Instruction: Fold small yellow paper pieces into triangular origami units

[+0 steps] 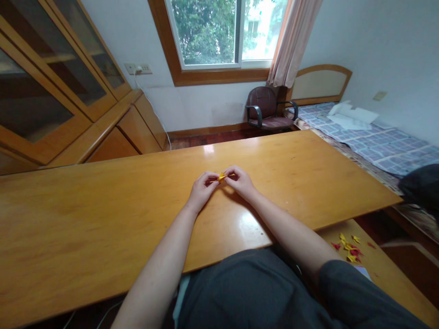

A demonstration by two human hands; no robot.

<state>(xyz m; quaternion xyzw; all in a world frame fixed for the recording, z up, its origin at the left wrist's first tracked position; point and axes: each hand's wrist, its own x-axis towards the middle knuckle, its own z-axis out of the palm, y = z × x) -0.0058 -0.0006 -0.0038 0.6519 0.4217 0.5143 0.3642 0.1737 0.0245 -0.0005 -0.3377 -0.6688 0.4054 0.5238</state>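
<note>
A small yellow paper crane [222, 177] is held between both my hands, just above the tabletop. My left hand [202, 188] pinches its left side with thumb and fingers. On the other side, my right hand [241, 182] grips it, thumb and fingertips closed together. Fingers hide part of the folded paper, so its exact shape is hard to see. Several more yellow and red folded paper cranes [350, 248] lie in a loose pile on a lower wooden surface to my right.
The long wooden table [103, 219] stretches in front of me. Beyond it stand a glass-door cabinet [55, 68] at left and a maroon armchair [265, 107] below the window. A bed with a checked sheet [373, 137] is at right, near a dark bag-like object [421, 187].
</note>
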